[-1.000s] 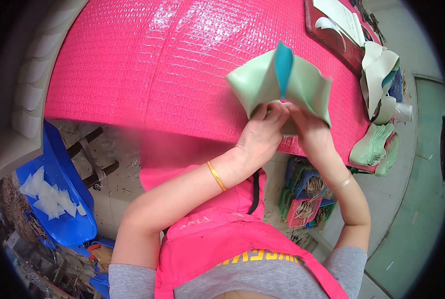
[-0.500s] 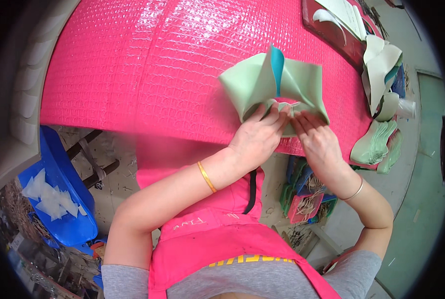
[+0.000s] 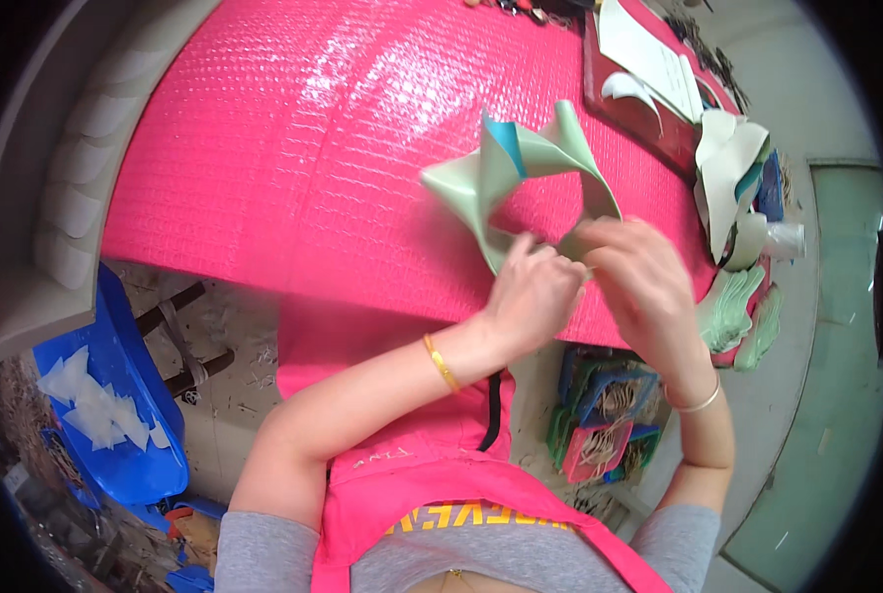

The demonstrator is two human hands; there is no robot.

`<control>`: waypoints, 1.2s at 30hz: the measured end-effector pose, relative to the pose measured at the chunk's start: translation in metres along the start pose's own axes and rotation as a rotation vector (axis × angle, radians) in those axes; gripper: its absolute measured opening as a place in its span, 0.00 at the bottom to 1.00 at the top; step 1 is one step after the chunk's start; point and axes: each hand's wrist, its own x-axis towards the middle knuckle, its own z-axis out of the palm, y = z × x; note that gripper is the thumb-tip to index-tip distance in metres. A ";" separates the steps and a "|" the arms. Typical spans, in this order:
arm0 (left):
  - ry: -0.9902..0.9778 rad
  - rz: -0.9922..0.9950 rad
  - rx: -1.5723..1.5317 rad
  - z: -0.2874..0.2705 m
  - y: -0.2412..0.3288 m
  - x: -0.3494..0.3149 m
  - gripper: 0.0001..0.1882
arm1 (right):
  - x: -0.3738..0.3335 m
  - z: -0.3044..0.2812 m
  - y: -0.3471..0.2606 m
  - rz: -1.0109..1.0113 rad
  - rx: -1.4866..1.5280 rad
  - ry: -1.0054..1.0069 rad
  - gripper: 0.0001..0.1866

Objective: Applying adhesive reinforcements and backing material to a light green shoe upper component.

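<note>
A pale green, leather-like piece (image 3: 476,193) with a teal patch (image 3: 507,146) stands bent into an open loop over the table, looking like a shoe upper. My left hand (image 3: 535,301) is closed on its near edge, knuckles up. Beside it my right hand (image 3: 644,277) curls over the right part of that edge, its fingers bent and a little blurred. The fingertips of both hands almost meet. What lies between them is too small to make out.
Pink quilted sheeting covers the table (image 3: 283,178). At right are stacked green cut pieces (image 3: 728,311) and pale folded pieces (image 3: 723,178). Papers (image 3: 649,54) lie on a dark red board. A blue bin (image 3: 150,465) with white scraps and small baskets (image 3: 600,445) stand below the table.
The piece has turned and opened into a wider loop, its teal patch shifting left. Both hands have come lower; the right has lifted and curled toward the left.
</note>
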 end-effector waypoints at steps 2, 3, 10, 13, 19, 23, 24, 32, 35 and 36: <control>0.115 0.010 -0.290 -0.032 0.012 -0.005 0.09 | 0.000 -0.002 0.000 0.109 0.172 0.610 0.16; 0.200 0.031 -0.610 -0.049 0.018 -0.011 0.09 | 0.008 0.000 0.000 0.185 0.170 0.742 0.14; -0.124 -0.752 -1.037 -0.090 -0.005 -0.121 0.17 | 0.082 0.063 0.008 0.248 1.077 0.167 0.15; -0.368 -0.641 -0.759 -0.156 0.009 -0.108 0.15 | 0.087 0.063 0.021 0.274 0.963 0.262 0.14; 0.219 0.115 0.235 -0.138 -0.076 0.070 0.16 | 0.092 0.082 -0.008 0.440 -0.044 -0.023 0.08; -0.193 -0.150 0.208 -0.144 -0.066 0.105 0.15 | 0.058 0.063 -0.004 0.111 -0.054 0.244 0.06; -0.013 -0.067 0.145 -0.139 -0.064 0.098 0.15 | 0.047 0.056 -0.002 -0.004 -0.024 0.385 0.06; 0.202 -0.308 0.226 -0.122 -0.041 0.077 0.10 | 0.061 0.079 -0.002 0.106 0.055 0.399 0.05; -0.018 -0.378 0.120 -0.168 -0.077 0.072 0.12 | 0.045 0.076 0.008 -0.230 0.193 0.678 0.06; -0.151 -0.396 0.068 -0.168 -0.088 0.070 0.15 | 0.037 0.082 0.006 -0.038 0.444 0.647 0.08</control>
